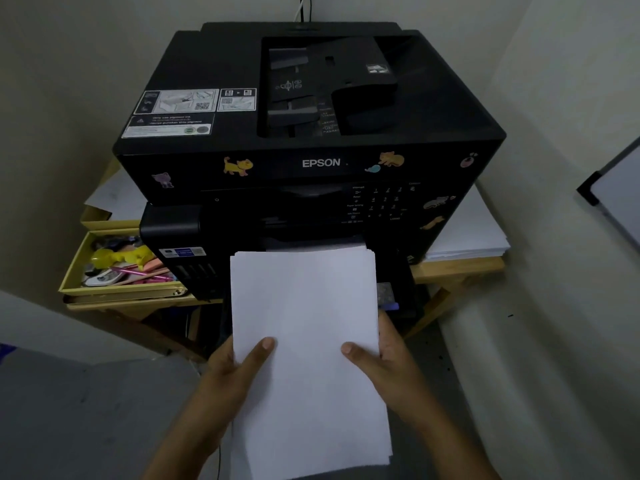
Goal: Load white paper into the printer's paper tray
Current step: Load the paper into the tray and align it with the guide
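A black Epson printer (311, 140) with cartoon stickers stands on a wooden table. In front of its lower opening I hold a stack of white paper (304, 306), with the far edge close to the printer's front slot (311, 242). My left hand (235, 368) grips the stack's left edge with the thumb on top. My right hand (384, 358) grips the right edge the same way. The paper tray itself is mostly hidden under the stack; a dark part of it (401, 292) shows at the right.
A yellow box of pens and small items (117, 268) sits left of the printer. A second pile of white sheets (464, 237) lies on the table to the right. Walls close in on both sides, and cables (304, 8) run up behind the printer.
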The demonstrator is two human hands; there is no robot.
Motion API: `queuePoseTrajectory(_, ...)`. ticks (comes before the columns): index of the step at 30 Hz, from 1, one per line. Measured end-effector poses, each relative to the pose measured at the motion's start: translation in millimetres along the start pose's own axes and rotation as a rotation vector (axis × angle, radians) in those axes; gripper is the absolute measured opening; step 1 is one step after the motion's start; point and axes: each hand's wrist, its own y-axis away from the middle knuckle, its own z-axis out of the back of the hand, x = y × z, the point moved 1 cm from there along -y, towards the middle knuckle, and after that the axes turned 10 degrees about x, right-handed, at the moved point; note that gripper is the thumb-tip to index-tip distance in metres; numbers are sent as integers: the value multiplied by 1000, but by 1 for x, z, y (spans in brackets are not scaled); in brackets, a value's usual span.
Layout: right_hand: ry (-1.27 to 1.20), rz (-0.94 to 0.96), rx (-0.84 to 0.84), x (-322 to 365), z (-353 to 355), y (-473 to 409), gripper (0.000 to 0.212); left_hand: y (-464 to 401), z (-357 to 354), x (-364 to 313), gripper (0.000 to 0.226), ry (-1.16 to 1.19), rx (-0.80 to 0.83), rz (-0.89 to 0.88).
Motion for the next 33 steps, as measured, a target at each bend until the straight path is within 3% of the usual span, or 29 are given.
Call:
queuePoseTrajectory(5, 419, 143, -16, -4, 13, -1, 24, -1, 21, 3, 15, -224, -45, -46)
queuePoseTrajectory(12, 780, 374, -308, -14, 44, 0, 20, -6, 43, -4, 26, -693, 37, -154)
queuePoseTrajectory(17, 790, 376, -354, -16, 51, -6, 33, -18, 54, -3, 35, -994, 98, -205)
queuePoseTrajectory(21, 814, 447, -360, -18, 54, -9, 25, -26, 54, 2, 63, -1227, 152, -293)
queuePoseTrajectory(26, 802, 438, -374, -17, 60, -17, 23, -36, 40, 11, 51, -1368, 41, -502)
queuePoseTrajectory(33, 794, 451, -405, -10, 59, -43, 21, -56, 37, 10, 45, -1362, -52, -509)
